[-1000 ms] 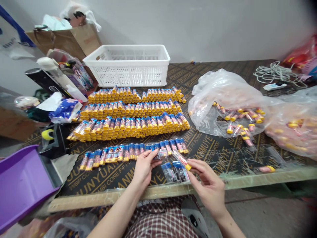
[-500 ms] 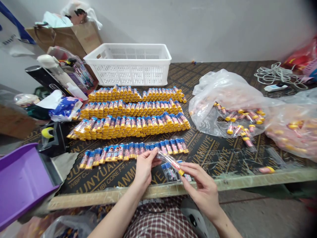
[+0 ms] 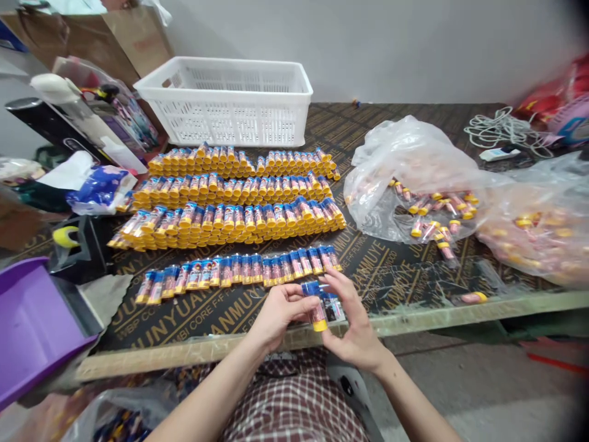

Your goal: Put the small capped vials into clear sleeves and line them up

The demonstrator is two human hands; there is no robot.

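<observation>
The table, dark board with gold lettering and a pale taped front edge, runs back to a plain grey wall. The basket, white and slotted, sits near that wall. In front of the basket lie banked rows of blue-and-yellow tubes, then a single line. Nearest the person, well in front of the basket, the left hand pinches a tube; the right hand curves beside it, thumb and fingers apart. Right of the basket are clear bags and a white cable; left, bottles and a paper bag.
</observation>
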